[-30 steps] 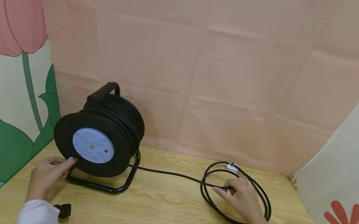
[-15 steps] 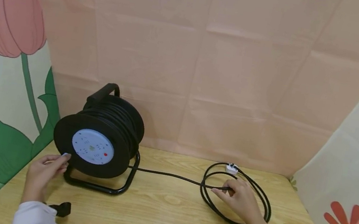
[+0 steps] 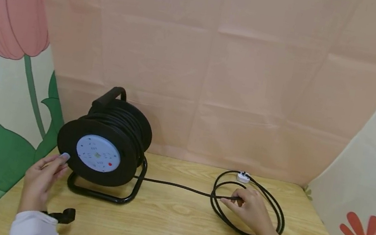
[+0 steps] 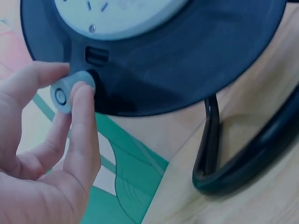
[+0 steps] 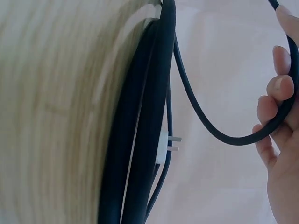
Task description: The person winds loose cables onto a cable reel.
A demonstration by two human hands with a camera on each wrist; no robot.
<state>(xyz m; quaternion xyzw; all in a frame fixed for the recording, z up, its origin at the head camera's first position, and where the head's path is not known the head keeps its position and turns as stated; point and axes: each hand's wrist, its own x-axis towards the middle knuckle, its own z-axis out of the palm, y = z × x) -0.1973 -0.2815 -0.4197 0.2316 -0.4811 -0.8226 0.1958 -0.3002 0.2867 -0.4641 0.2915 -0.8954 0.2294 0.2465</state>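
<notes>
Reel (image 3: 104,140): on the table's (image 3: 160,230) left side, just beside your left hand (image 3: 41,180).
Knob (image 4: 65,93): pinched by that hand, at the reel's rim.
Cable (image 3: 176,185): stretches sideways from reel to your right hand (image 3: 252,211), whose fingers grip it.
Left wrist view: shows the knob's round end, barely visible from the head.

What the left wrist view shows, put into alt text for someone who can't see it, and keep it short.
A left hand pinches a small grey knob at the edge of a black cable reel. The reel's pale socket panel is cut off at the top; to the right, its black tubular frame rests on a wooden tabletop.
</notes>
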